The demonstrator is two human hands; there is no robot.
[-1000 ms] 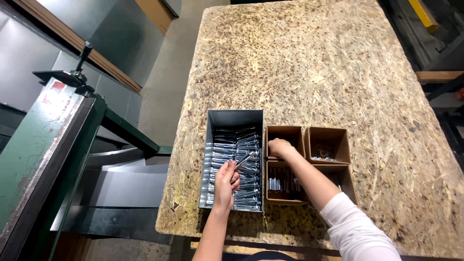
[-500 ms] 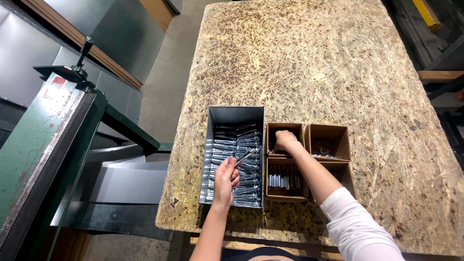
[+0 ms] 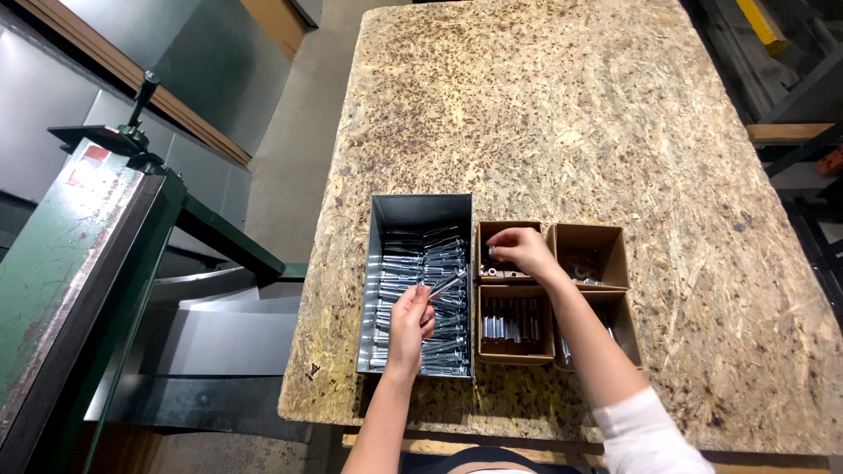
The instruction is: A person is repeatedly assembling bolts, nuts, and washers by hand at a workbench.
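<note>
The left hand [image 3: 410,321] pinches a silver bolt [image 3: 446,285] over the metal tray [image 3: 420,211]. The right hand [image 3: 525,250] dips curled fingers into a cardboard box [image 3: 507,228]; whether that grip holds anything cannot be told.

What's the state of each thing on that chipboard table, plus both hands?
Grey sheet-metal tray: open-topped, packed with rows of silver metal bolts.
Left hand: over the tray, pinching one silver bolt.
Right hand: fingers down inside the upper-left brown cardboard box.
Lower-left brown cardboard box: open, holds a row of metal sleeves.
Upper-right brown cardboard box: open, few small parts.
Chipboard table: bearing all boxes.
</note>
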